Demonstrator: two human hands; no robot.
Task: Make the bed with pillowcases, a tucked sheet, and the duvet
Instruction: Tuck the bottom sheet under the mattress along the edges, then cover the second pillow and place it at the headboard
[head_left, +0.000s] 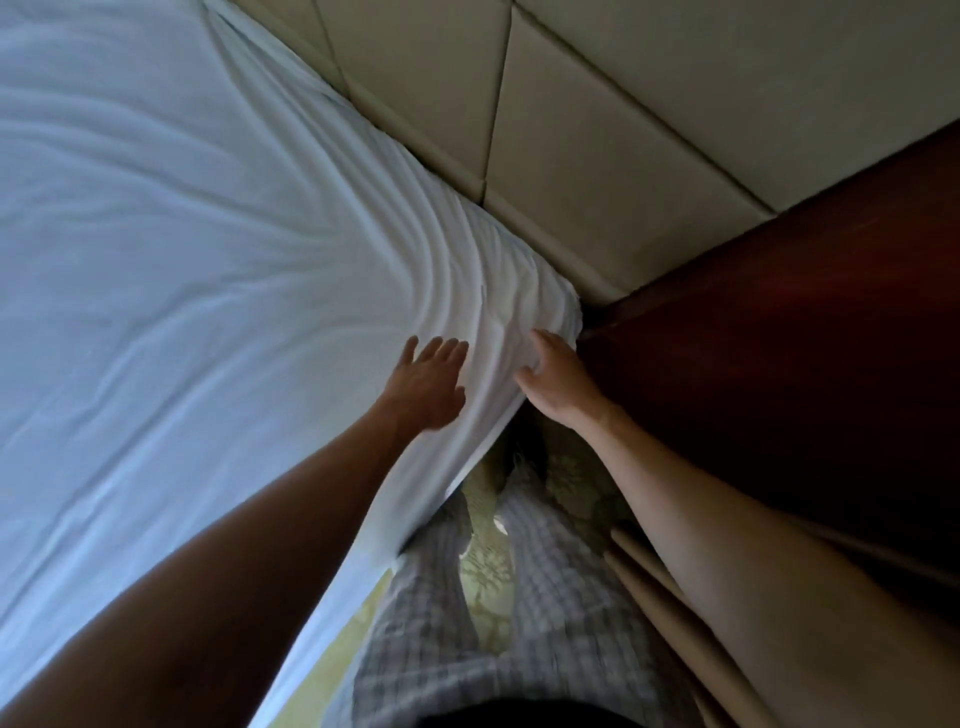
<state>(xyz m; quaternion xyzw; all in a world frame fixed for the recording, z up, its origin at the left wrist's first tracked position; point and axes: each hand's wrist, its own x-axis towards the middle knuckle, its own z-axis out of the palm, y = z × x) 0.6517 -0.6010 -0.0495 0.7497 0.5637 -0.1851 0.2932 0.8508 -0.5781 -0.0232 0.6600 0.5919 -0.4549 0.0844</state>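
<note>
Left hand (428, 384) — flat on sheet (182, 234)

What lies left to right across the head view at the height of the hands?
white sheet → left hand, flat on it → right hand, gripping the sheet's bunched corner → dark wooden panel

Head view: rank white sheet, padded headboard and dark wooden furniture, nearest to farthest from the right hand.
1. White sheet, gripped by the right hand at the corner.
2. Dark wooden furniture, just right of it.
3. Padded headboard, past the corner.
</note>
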